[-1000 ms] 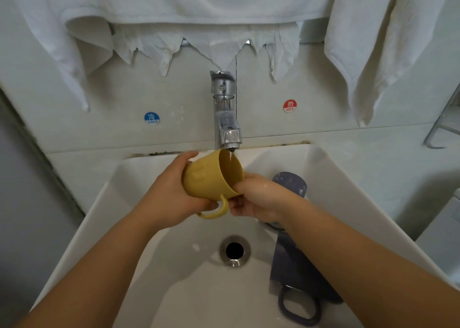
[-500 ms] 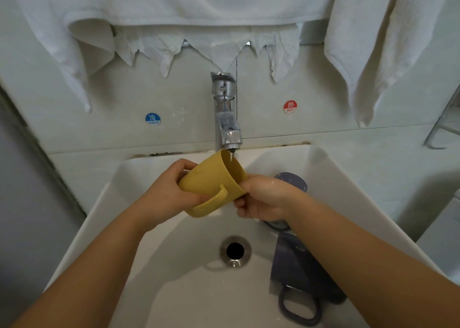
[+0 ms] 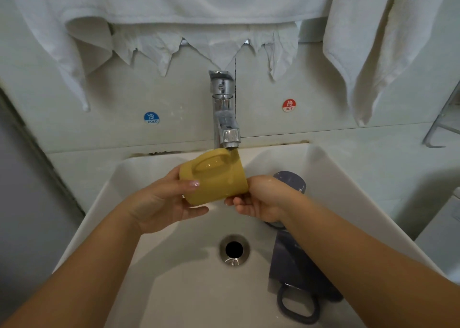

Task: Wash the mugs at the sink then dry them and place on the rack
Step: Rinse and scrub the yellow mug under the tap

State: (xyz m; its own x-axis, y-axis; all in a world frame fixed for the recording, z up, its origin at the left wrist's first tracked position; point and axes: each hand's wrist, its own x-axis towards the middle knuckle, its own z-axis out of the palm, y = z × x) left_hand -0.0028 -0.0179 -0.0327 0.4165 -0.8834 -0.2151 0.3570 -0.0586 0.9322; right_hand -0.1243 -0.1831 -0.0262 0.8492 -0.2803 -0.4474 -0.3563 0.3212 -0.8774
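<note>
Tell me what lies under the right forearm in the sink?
Dark mugs: one handle shows below the forearm, a rounded part beyond the right hand. The arm covers their middle, so their number is unclear.

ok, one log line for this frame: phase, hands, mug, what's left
phase: rinsing | both hands hold yellow mug under running tap | dark mugs wait in sink
</note>
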